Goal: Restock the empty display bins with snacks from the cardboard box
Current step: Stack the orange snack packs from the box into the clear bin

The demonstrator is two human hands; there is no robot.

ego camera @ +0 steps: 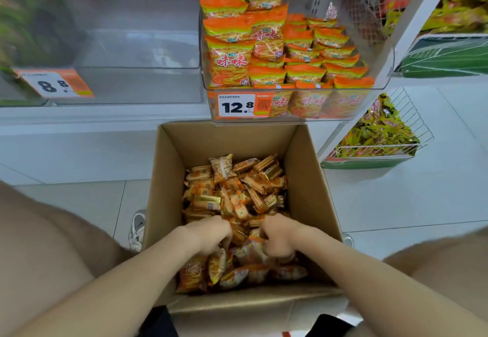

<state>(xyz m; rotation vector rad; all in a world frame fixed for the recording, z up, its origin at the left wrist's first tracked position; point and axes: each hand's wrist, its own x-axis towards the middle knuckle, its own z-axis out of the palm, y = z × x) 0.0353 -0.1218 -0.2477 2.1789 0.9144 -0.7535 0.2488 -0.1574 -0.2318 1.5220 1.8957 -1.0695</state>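
Observation:
An open cardboard box (pixel 171 162) stands on the floor below me, filled with several small orange and yellow snack packets (pixel 237 191). Both hands are down inside it among the packets. My left hand (pixel 211 233) has its fingers curled into the pile and closed around packets. My right hand (pixel 280 236) is curled the same way, gripping packets beside it. Above the box to the left is a clear display bin (pixel 118 46) with nothing in it and an 8.8 price tag (pixel 54 84).
A clear bin (pixel 380 72) at upper right holds several orange snack bags behind a 12.8 tag (pixel 236 105). A white wire basket (pixel 412 128) of yellow-green packets hangs at right. My knees flank the box, and a white shoe (pixel 137 228) rests on the tiled floor.

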